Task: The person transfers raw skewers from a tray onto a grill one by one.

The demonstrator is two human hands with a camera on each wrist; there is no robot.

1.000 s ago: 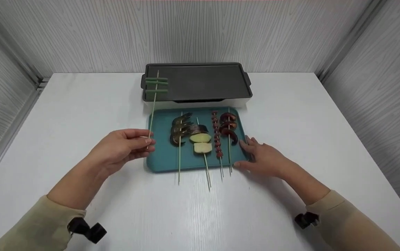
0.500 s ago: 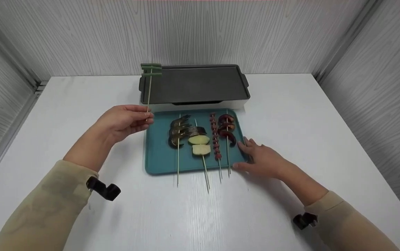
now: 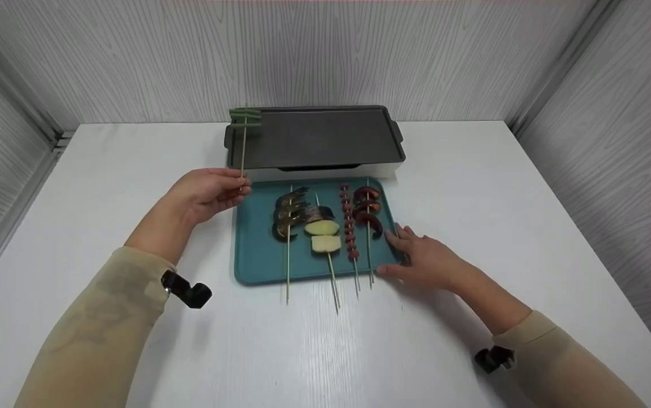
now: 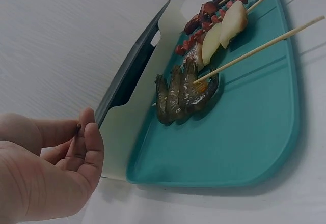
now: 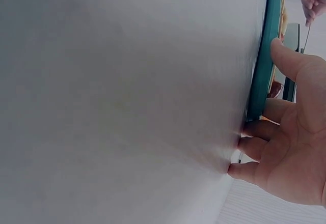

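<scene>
Two sleeves come in closest to us, left [image 3: 96, 323] and right [image 3: 563, 357], one black device [image 3: 187, 290] on the left cuff, another black device [image 3: 494, 359] on the right, over one white table [image 3: 303, 357]. Next, one teal tray [image 3: 260, 252], and the right hand [image 3: 425, 260] is at its right edge, fingers extended, touching the rim without gripping any skewer. Four skewers lie on the tray, left to right: one shrimp skewer [image 3: 284, 218], its shrimp overlapping too much to count; one mixed skewer [image 3: 324, 228] with three pieces; one of small red beads [image 3: 349, 221]; one with three dark red curls [image 3: 367, 207]. Farther up, the left hand [image 3: 203, 192] has a fifth, the green skewer [image 3: 243, 148], pinched by its stick between thumb and fingers, green pieces above the left end of one black griddle [image 3: 325, 136]. Behind it, the pale wall [image 3: 314, 51].

Now the wrists! The left one catches the stick's end between the fingertips and the griddle's pale side; the green pieces are out of its sight. The right one shows thumb on rim, lower fingertips down on the table, which the head view cannot tell.
</scene>
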